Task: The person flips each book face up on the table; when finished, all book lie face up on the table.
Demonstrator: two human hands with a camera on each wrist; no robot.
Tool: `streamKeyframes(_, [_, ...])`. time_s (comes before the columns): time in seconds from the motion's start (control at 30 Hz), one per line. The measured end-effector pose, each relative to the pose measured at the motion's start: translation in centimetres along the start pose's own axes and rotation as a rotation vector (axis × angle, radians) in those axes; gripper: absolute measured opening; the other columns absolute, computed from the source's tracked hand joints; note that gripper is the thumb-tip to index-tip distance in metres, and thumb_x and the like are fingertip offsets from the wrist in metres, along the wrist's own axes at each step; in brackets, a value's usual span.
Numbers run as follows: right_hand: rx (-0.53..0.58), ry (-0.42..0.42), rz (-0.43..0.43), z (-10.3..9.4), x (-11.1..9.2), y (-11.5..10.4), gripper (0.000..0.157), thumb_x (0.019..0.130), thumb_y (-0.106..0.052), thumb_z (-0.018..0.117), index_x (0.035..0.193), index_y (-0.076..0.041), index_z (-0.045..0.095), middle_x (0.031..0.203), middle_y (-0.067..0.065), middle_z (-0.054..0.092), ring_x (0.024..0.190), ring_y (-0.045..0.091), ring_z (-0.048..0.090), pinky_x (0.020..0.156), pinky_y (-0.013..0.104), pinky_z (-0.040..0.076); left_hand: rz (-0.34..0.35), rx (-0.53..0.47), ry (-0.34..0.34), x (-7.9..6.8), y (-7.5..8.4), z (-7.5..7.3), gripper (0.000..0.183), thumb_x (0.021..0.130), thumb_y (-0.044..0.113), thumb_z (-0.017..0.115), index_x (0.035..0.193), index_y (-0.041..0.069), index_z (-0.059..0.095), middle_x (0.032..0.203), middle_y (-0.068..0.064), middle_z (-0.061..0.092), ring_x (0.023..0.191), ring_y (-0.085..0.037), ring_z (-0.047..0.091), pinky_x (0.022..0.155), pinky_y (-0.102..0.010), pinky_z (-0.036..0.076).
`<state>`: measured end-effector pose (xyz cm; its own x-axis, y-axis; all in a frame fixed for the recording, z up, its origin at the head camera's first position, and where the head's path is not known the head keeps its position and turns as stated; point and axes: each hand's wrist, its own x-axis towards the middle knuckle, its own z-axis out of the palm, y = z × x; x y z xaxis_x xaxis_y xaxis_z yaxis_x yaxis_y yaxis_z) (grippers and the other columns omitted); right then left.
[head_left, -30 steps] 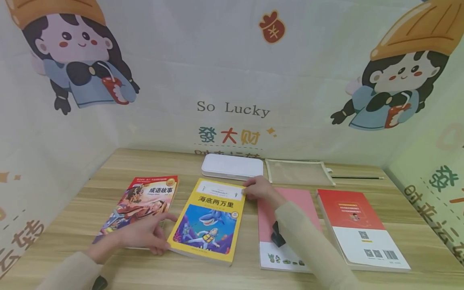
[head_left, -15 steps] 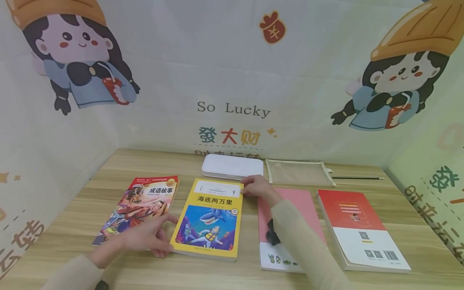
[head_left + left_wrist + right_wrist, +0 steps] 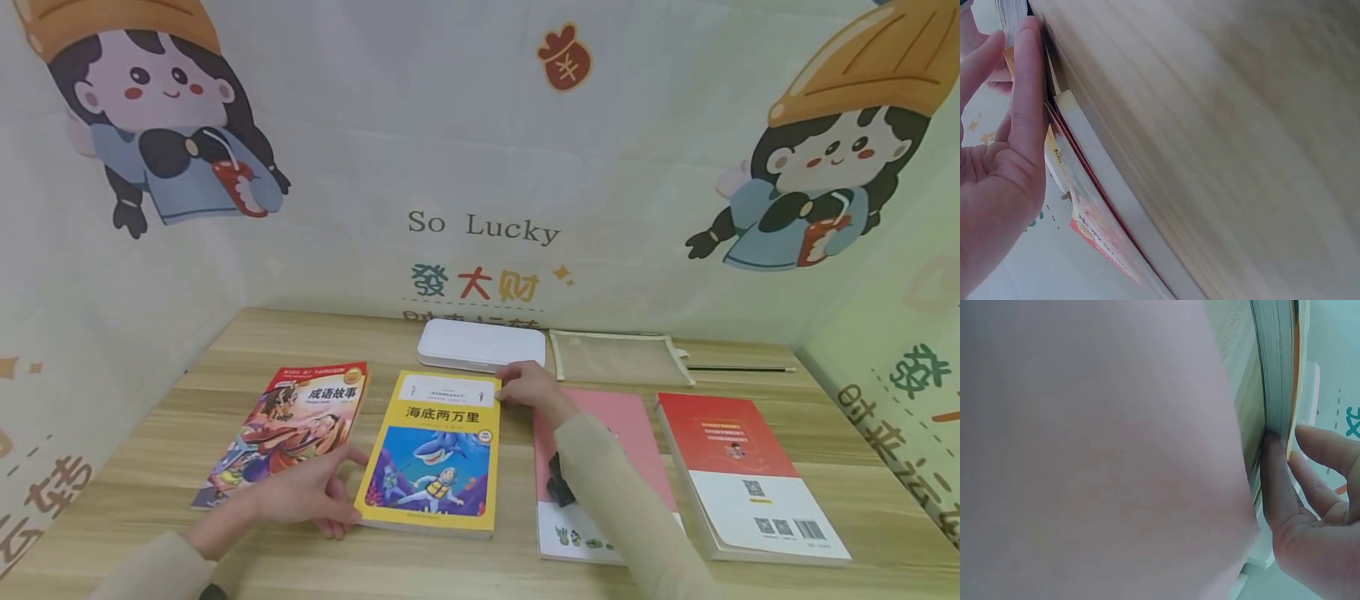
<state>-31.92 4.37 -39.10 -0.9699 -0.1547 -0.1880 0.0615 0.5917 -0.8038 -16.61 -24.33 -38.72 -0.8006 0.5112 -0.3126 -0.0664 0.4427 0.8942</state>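
A yellow book (image 3: 431, 467) with a shark and a diver on its cover lies flat on the table. My left hand (image 3: 303, 492) holds its lower left corner, the thumb and a finger against the edges. In the left wrist view the pages show between fingertips (image 3: 1029, 28) of that hand. At the upper right corner, my right hand (image 3: 534, 392) pinches the book; the right wrist view shows one finger (image 3: 1279, 481) along the page edge and others by the cover. Left of it lies a red-topped storybook (image 3: 322, 417), partly covered by my left hand.
A pink book (image 3: 600, 408) lies under my right sleeve, with a red-and-white book (image 3: 750, 467) farther right. At the back are a white case (image 3: 480, 343), a mesh pouch (image 3: 618, 357) and a pencil (image 3: 738, 367). A printed cloth (image 3: 352, 150) hangs behind the table.
The yellow book has turned slightly on the table, from slanted to nearly straight. My right hand has shifted slightly left with its corner; my left hand stays at the lower left corner.
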Motion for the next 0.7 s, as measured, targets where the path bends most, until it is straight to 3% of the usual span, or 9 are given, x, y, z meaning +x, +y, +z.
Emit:
streamKeyframes(0.3, [0.091,-0.049,-0.036,-1.1,-1.0,-0.1,0.031,0.076,-0.001,0.062,0.105,0.006,0.057,0.095,0.014,0.058,0.072,0.022,0.062,0.066,0.026,0.051,0.035,0.043,0.015,0.0,0.2,0.3,0.066,0.077,0.016,0.069,0.123,-0.009,0.028,0.065,-0.015,0.06,0.054,-0.029,0.059,0.049,-0.038,0.052])
streamKeyframes(0.53, [-0.011,-0.074,-0.102,-2.9,-2.5,0.0,0.026,0.082,-0.007,0.057,0.105,0.005,0.057,0.095,0.014,0.06,0.075,0.025,0.061,0.068,0.029,0.051,0.038,0.166,0.081,0.0,1.8,0.1,0.072,0.079,0.026,0.066,0.128,-0.007,0.027,0.061,-0.01,0.06,0.05,-0.027,0.058,0.045,-0.037,0.05])
streamKeyframes(0.7, [-0.049,-0.075,-0.16,-4.8,-3.3,0.9,0.028,0.083,-0.007,0.056,0.107,0.008,0.056,0.098,0.017,0.06,0.081,0.026,0.06,0.072,0.031,0.05,0.116,0.164,0.144,0.8,2.8,0.1,0.065,0.082,0.024,0.063,0.129,-0.005,0.029,0.069,-0.01,0.061,0.058,-0.026,0.059,0.051,-0.035,0.051])
